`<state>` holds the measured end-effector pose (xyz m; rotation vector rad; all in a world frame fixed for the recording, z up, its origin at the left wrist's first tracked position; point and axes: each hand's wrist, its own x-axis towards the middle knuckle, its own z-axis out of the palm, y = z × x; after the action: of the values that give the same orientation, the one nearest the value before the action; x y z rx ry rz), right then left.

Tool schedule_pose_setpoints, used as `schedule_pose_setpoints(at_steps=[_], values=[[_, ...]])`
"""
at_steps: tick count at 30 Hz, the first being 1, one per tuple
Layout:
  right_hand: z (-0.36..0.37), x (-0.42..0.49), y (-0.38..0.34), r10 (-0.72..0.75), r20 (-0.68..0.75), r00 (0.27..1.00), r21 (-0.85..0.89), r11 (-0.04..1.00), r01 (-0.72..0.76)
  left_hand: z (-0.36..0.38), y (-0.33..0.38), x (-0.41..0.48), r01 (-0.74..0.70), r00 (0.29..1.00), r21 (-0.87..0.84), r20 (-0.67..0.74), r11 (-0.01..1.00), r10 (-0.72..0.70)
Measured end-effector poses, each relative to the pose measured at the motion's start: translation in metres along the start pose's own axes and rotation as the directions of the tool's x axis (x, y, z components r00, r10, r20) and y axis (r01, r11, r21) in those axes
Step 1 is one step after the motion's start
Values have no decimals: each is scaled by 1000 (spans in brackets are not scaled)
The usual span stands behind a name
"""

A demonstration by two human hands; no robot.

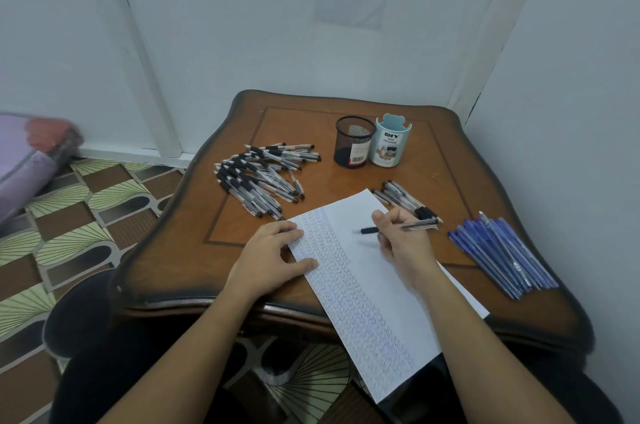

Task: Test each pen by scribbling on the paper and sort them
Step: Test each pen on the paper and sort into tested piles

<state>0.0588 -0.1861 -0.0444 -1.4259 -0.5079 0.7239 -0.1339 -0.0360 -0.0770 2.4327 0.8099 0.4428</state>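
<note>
Pinching a pen [398, 227] over scribbled paper [367, 285], right grip [403, 240]; left grip [273, 250] spread on it; cup [389, 143] reads "DIY DESK ORGANIZER"; wooden bench [242, 215].

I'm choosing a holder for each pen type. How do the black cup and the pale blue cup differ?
The black cup is see-through wire mesh; the pale blue cup has solid walls. The black cup's rim is plain; the pale blue cup's rim rises into an ear-shaped tab. The black cup carries a small barcode sticker, the pale blue cup a large printed label. Both stand upright, side by side, with nothing sticking out.
</note>
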Motion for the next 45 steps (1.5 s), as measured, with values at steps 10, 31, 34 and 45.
schedule_pose_setpoints(at_steps=[10,31,34,45], values=[[6,-12,20,-35,55,998,-263,964,49,2,-1,0,6,1000,5,-6,1000,-6],[7,-12,22,-24,49,999,-343,939,40,2,-1,0,8,1000,-11,-2,1000,-8],[8,-13,22,-62,33,998,-369,927,70,1,-1,1,7,1000,-4,1,1000,-7],[5,-11,25,-42,34,999,-364,930,52,2,-3,1,12,1000,0,12,1000,-12]])
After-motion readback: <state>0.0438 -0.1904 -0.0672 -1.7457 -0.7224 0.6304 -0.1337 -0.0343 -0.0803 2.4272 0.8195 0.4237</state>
